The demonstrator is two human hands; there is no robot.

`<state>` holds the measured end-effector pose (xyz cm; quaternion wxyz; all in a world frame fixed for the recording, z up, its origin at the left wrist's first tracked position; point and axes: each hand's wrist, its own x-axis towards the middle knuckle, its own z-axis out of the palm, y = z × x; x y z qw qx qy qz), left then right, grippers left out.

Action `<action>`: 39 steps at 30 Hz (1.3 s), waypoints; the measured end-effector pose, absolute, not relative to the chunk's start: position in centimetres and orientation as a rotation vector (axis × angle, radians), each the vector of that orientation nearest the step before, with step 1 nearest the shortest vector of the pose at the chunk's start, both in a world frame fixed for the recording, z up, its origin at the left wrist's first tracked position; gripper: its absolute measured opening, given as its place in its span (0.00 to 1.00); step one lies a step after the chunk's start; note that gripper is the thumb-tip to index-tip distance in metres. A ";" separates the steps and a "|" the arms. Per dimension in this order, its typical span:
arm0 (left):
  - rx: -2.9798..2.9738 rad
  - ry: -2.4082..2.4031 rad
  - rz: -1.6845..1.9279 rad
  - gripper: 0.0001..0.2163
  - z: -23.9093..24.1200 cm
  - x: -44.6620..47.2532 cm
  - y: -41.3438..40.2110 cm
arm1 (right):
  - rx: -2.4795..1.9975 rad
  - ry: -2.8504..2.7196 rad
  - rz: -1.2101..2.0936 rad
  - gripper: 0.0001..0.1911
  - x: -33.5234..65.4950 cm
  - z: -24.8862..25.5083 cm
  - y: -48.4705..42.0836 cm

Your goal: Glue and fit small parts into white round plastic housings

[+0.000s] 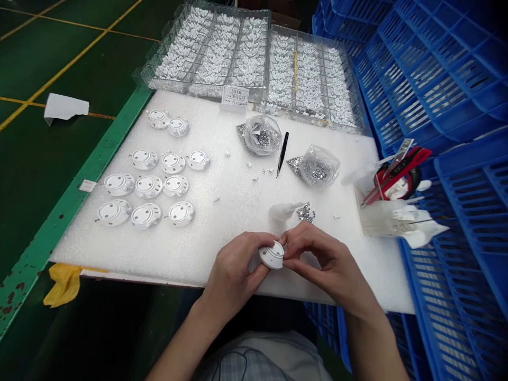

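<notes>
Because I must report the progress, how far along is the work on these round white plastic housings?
Done-looking: eleven round white plastic housings lie in rows on the white foam sheet. In hand: one more round white housing, held between the left hand and right hand. Remaining: clear plastic trays heaped with small white parts, and a clear bag of small silver pieces.

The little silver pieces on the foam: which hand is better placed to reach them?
Probably the right hand: nearer the silver pieces than the left hand, though both hold the round white part.
</notes>
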<state>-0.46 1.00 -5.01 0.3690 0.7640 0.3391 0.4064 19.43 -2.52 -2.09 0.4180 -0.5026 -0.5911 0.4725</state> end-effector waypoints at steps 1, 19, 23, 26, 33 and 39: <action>1.968 0.859 1.033 0.09 -5.0 -0.5 1.0 | -1.250 -1.477 1.238 0.05 19.6 -2.1 -2.3; 1.956 0.811 0.969 0.12 -4.9 -0.7 0.9 | -1.239 -1.404 1.540 0.07 20.6 -1.8 -1.4; 1.939 0.835 0.966 0.14 -4.9 -0.6 0.9 | -1.246 -1.364 1.492 0.05 20.4 -2.2 -1.8; 1.946 0.850 0.977 0.14 -5.0 -0.5 0.9 | -1.246 -1.399 1.433 0.04 20.2 -2.2 -2.0; 1.886 0.958 1.005 0.09 -4.3 -0.5 0.8 | -1.236 -1.476 1.056 0.06 19.0 -2.6 -2.7; 1.851 0.975 1.007 0.06 -3.9 -0.4 0.9 | -1.207 -1.505 0.945 0.06 18.7 -3.1 -3.4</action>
